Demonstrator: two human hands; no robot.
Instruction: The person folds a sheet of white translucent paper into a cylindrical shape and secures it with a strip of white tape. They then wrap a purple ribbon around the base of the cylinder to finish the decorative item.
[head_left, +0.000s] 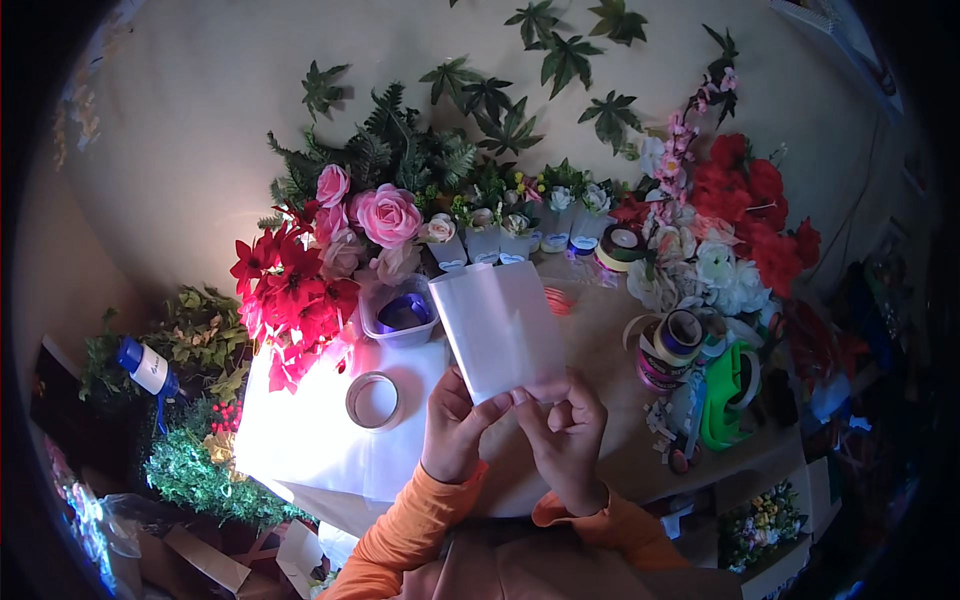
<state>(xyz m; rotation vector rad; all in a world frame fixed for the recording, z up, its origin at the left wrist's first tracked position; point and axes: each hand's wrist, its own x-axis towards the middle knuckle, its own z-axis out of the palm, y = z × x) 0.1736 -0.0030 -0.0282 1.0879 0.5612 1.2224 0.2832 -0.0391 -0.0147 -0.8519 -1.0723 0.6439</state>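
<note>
Both hands pinch the lower edge of a folded translucent white sheet (499, 330), paper or plastic, raised above the table. My left hand (459, 427) grips its lower left corner, and my right hand (564, 431) holds the bottom edge towards the right, the thumbs nearly touching. A roll of clear tape (373, 400) lies to the left on larger white sheets (300, 442). Behind it stands a plastic tub (400, 339) with a purple ribbon roll (403, 313) inside. Ribbon rolls (679, 334) are stacked at the right beside a green tape dispenser (727, 405).
Red poinsettias (292, 285) and pink roses (386, 215) stand at the back left. Small potted white flowers (516, 226) line the back. Red and white artificial flowers (739, 225) fill the back right. Greenery (202, 465) and cardboard boxes (206, 559) sit below the table's left side.
</note>
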